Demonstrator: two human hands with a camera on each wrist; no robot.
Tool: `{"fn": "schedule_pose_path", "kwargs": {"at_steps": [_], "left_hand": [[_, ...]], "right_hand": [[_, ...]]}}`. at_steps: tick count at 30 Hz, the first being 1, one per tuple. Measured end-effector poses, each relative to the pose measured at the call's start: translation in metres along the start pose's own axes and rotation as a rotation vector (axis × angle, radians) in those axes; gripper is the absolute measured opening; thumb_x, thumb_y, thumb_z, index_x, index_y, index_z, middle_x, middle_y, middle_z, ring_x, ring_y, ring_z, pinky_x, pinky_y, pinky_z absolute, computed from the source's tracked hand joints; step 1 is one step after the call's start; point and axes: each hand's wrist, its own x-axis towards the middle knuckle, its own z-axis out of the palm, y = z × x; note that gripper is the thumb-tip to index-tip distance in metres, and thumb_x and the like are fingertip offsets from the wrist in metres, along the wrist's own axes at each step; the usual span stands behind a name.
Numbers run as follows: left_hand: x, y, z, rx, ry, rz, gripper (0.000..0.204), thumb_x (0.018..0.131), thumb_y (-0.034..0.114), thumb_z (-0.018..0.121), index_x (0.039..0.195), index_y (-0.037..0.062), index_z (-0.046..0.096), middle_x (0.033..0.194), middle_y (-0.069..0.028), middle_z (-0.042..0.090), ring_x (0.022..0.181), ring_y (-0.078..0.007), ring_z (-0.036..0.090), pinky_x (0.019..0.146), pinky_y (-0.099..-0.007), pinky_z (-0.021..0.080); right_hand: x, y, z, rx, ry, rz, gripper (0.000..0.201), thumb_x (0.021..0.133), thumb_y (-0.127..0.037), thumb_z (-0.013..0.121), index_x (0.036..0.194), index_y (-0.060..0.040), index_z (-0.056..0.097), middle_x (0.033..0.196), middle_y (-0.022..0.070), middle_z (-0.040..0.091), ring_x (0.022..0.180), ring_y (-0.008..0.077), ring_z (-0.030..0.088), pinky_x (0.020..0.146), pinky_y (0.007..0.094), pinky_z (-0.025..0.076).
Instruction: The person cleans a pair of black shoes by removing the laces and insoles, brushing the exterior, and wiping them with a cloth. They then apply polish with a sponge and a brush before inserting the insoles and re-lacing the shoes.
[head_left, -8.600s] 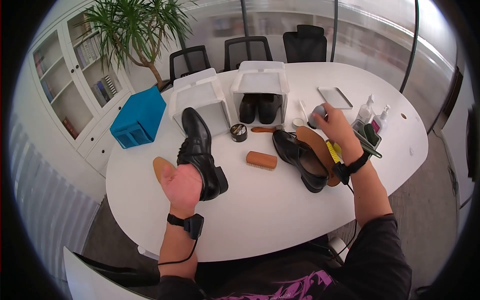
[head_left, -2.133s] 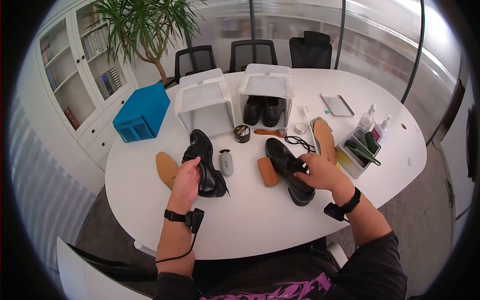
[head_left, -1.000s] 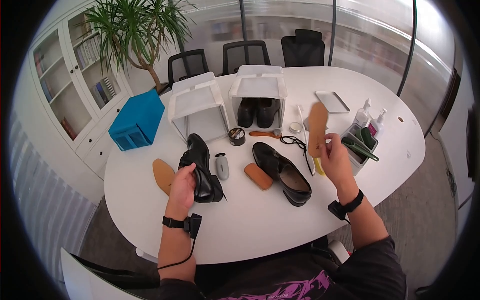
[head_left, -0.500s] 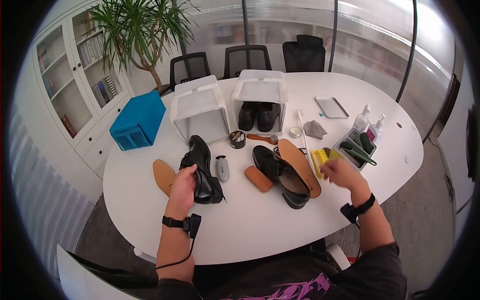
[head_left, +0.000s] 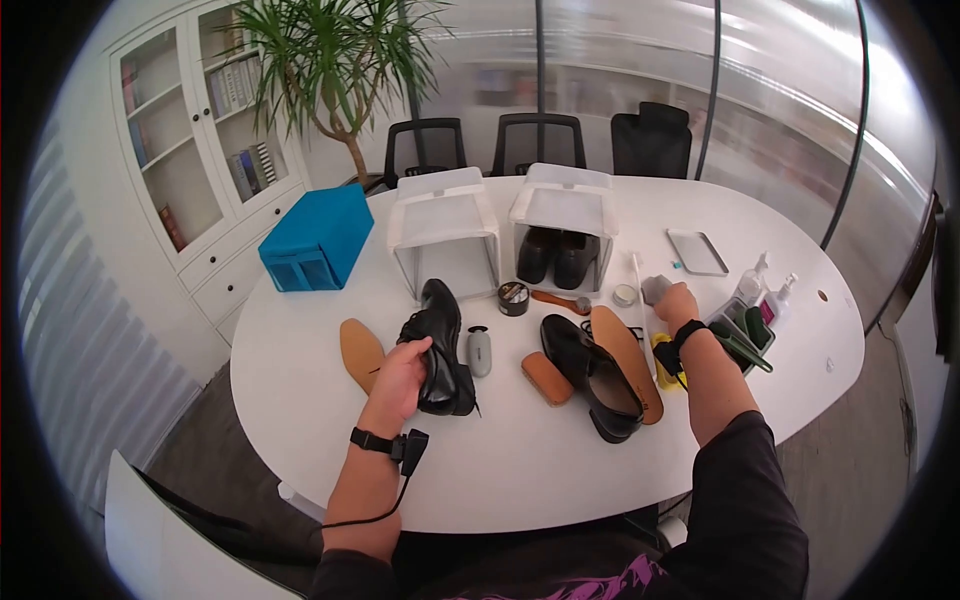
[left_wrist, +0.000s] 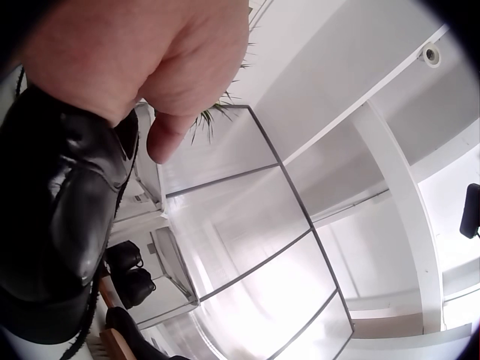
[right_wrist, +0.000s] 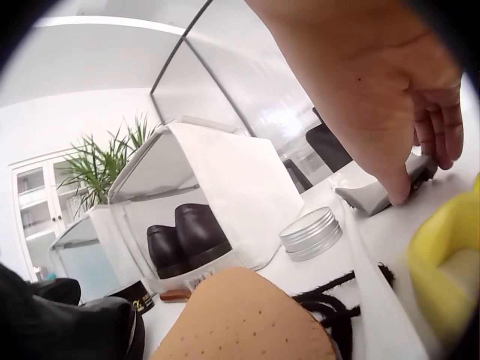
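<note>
My left hand [head_left: 400, 382] holds a black lace-up dress shoe [head_left: 438, 350] at its heel half, toe pointing away; in the left wrist view the hand covers part of the glossy shoe [left_wrist: 67, 202]. Right of the table's middle, my right hand [head_left: 682, 304] pinches a crumpled grey cloth [head_left: 656, 289]. In the right wrist view, thumb and fingertips meet at the cloth [right_wrist: 364, 193], low over the tabletop. A second black shoe [head_left: 590, 375] lies by a tan insole [head_left: 630, 365]. Between the shoes are a wooden brush [head_left: 546, 378] and a grey oval device with a black knob [head_left: 480, 352].
Two white shoe boxes [head_left: 442, 215] stand behind, the right one holding black shoes [head_left: 556, 258]. Nearby are a polish tin [head_left: 513, 298], a small brush [head_left: 562, 301], a silver tin [head_left: 624, 295], a yellow brush [head_left: 665, 362], a caddy [head_left: 742, 335], and another insole [head_left: 361, 352].
The right hand laid the insole beside the right-hand shoe, let it go and moved to the grey cloth. The left hand keeps holding its shoe. Earlier the right hand held a grey object.
</note>
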Motion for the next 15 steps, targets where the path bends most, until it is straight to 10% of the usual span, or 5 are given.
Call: {"fn": "schedule_pose_path", "kwargs": {"at_steps": [8,14,15], "left_hand": [[-0.004,0.004,0.007,0.012,0.01,0.022,0.038,0.115,0.015,0.065,0.144,-0.0087,0.059,0.135,-0.0179,0.074,0.121,-0.027,0.074,0.107,-0.045,0.063],[-0.01,0.008,0.017,0.018,0.047,0.021,0.034,0.114,0.015,0.065,0.14,-0.0083,0.064,0.126,-0.0159,0.077,0.113,-0.0265,0.077,0.103,-0.0441,0.064],[-0.009,0.008,0.016,0.009,0.046,0.03,0.034,0.114,0.015,0.065,0.14,-0.0083,0.064,0.126,-0.0159,0.077,0.113,-0.0265,0.077,0.103,-0.0441,0.064]], "right_hand": [[0.054,0.044,0.016,0.211,-0.062,0.091,0.032,0.088,-0.008,0.076,0.115,0.0082,0.08,0.107,0.0322,0.083,0.107,0.0481,0.083,0.088,0.0503,0.066],[0.088,0.078,0.022,0.835,0.115,-0.054,0.023,0.096,-0.014,0.082,0.113,0.0003,0.078,0.084,0.0038,0.072,0.066,0.0151,0.063,0.058,0.0348,0.051],[0.069,0.058,-0.003,0.977,0.083,-0.004,0.018,0.1,-0.017,0.082,0.109,-0.002,0.079,0.087,-0.0004,0.07,0.076,0.0116,0.062,0.068,0.0306,0.051]]}}
